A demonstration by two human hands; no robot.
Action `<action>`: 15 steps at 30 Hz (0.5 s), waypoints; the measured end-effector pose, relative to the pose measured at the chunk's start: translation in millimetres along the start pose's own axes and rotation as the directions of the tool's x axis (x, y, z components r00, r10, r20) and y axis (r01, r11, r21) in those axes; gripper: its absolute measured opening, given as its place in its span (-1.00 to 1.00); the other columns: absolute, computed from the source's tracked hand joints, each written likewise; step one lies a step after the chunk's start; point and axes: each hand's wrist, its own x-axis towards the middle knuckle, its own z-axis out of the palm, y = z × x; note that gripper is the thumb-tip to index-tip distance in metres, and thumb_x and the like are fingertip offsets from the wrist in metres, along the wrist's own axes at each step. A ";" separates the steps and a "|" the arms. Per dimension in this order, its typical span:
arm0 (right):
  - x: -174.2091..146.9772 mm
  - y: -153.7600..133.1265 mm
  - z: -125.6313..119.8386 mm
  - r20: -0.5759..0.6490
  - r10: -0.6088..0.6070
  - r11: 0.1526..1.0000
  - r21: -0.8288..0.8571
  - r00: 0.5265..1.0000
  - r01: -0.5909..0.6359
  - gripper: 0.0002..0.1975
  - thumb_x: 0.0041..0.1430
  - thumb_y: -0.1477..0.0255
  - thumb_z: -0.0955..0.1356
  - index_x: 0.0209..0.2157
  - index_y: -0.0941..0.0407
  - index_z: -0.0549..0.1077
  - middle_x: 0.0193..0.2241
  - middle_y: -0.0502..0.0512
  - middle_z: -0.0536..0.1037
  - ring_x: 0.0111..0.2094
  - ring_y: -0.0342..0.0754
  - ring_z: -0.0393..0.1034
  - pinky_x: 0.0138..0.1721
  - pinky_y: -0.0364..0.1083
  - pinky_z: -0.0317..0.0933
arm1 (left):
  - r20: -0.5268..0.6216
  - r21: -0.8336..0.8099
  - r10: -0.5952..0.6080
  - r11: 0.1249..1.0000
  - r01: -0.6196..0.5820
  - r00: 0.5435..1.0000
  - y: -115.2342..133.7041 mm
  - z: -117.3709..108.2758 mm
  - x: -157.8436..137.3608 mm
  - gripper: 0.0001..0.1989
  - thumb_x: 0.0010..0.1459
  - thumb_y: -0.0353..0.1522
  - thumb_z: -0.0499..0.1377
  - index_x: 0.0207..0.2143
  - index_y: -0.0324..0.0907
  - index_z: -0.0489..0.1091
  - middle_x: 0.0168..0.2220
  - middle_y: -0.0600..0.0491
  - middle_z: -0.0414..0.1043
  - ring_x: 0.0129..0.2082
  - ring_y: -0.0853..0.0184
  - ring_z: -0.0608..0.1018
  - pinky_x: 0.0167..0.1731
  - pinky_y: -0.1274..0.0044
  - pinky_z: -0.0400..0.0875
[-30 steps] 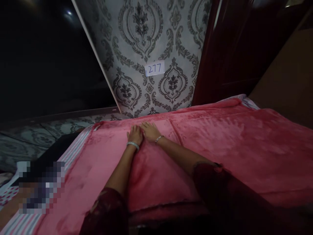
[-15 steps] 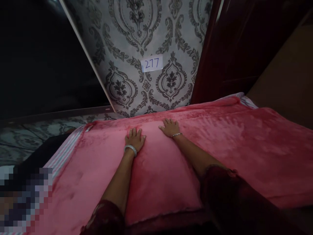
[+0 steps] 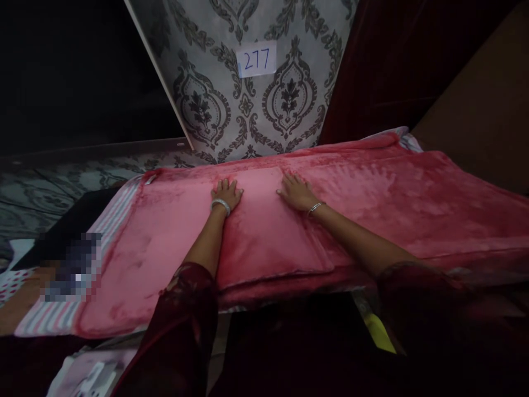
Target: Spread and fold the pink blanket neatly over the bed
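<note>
Blanket (image 3: 264,242), pink and plush, lies across the whole middle of the view, well past both hands on either side. Left hand (image 3: 227,194) rests palm down on it, fingers spread wide, gripping nothing; right hand (image 3: 296,193) lies likewise to its right, well apart, fingers fanned, beside an edge that slants down toward the near side.

That edge and the double line at the front suggest one layer laid over another, so I judge some folding done. The middle looks fairly flat; marks ruffle the nap to the right. By that, smoothing seems partway along; how much is left I cannot tell.

Along the left end runs a striped border (image 3: 119,207), backing or separate cloth, I can't say; a tag (image 3: 151,178) sits at the far left corner. Whatever supports the blanket is mostly hidden. Below the front edge, something yellow (image 3: 378,332) shows by the right sleeve (image 3: 417,286).

Beyond stands a wall (image 3: 289,99) in patterned grey, with a paper (image 3: 257,58) reading 277, between a black screen (image 3: 78,71) and a dark red panel (image 3: 397,60). The room is dim.
</note>
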 end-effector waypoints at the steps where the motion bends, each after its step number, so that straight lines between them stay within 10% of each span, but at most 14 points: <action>1: -12.6 -14.6 1.1 -0.030 -0.038 0.999 0.003 0.999 0.038 -0.24 0.46 0.05 0.09 0.46 0.27 0.02 0.48 0.37 -0.10 0.48 0.29 -0.31 0.38 0.37 -0.24 | -0.008 0.001 0.000 1.000 0.000 1.000 2.1 -2.7 -1.2 -0.32 0.39 -0.08 -0.17 0.46 -0.11 0.03 0.52 -0.12 -0.15 0.51 0.01 -0.08 0.36 -0.05 -0.06; 8: -98.5 -109.4 33.9 -0.015 -0.388 0.916 0.101 0.921 0.388 -0.18 0.41 0.00 0.19 0.47 0.24 0.00 0.48 0.33 -0.15 0.49 0.25 -0.31 0.41 0.32 -0.24 | -0.012 -0.056 0.183 0.982 -0.183 0.983 2.6 -17.1 -58.0 -0.42 0.38 -0.26 -0.08 0.41 -0.13 0.16 0.46 -0.11 0.09 0.46 0.14 0.11 0.39 0.11 0.03; 15: -131.3 -93.7 55.6 0.015 -0.416 0.909 0.024 0.909 0.416 -0.22 0.41 0.05 0.23 0.45 0.25 0.06 0.46 0.30 -0.02 0.48 0.22 -0.23 0.43 0.31 -0.30 | -0.018 0.010 0.209 0.978 -0.209 0.978 -28.3 14.8 -125.2 -0.40 0.40 -0.27 -0.13 0.45 -0.07 0.06 0.50 -0.03 -0.06 0.50 0.14 -0.01 0.41 0.06 -0.08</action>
